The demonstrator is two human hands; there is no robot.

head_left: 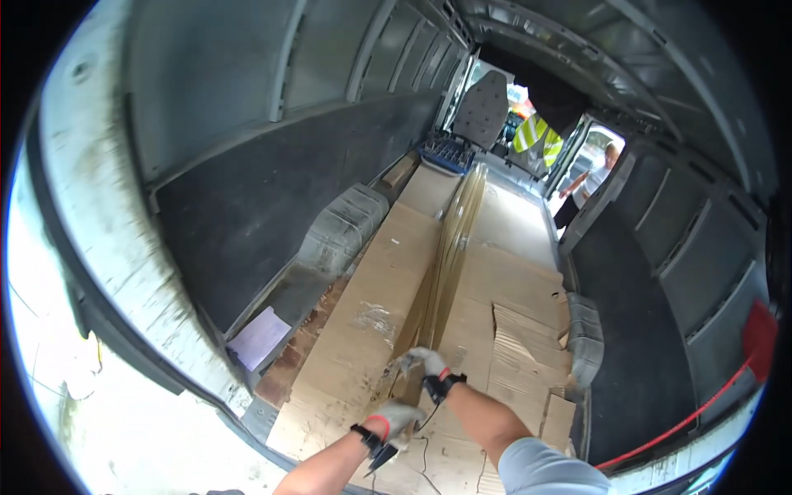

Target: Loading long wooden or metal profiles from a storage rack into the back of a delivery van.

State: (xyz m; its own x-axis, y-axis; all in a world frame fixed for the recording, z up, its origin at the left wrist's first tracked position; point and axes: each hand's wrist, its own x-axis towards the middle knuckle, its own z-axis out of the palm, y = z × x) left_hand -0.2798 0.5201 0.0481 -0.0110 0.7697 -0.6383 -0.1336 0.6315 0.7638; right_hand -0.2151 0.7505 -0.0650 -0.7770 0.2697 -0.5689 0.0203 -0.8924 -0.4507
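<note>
- The long, shiny brown bundle [450,264] lies down the middle of the van floor, on flat cardboard [388,264].
- Its far end is up by the blue crate [445,158], and its near end is by the hands, so most of it looks laid out.
- The near end seems to be the part left to do.
- The gloved right hand [426,360] is at this end with bent fingers; I cannot tell if it grips.
- The gloved left hand [399,417] is low and closer to us; I cannot tell if it holds anything.
- There is bare cardboard on both sides for moving.
- A gray wheel bump [346,228] on the left and another wheel bump [586,338] on the right make the floor narrower.
- A torn cardboard flap [513,337] on the right could catch things.
</note>
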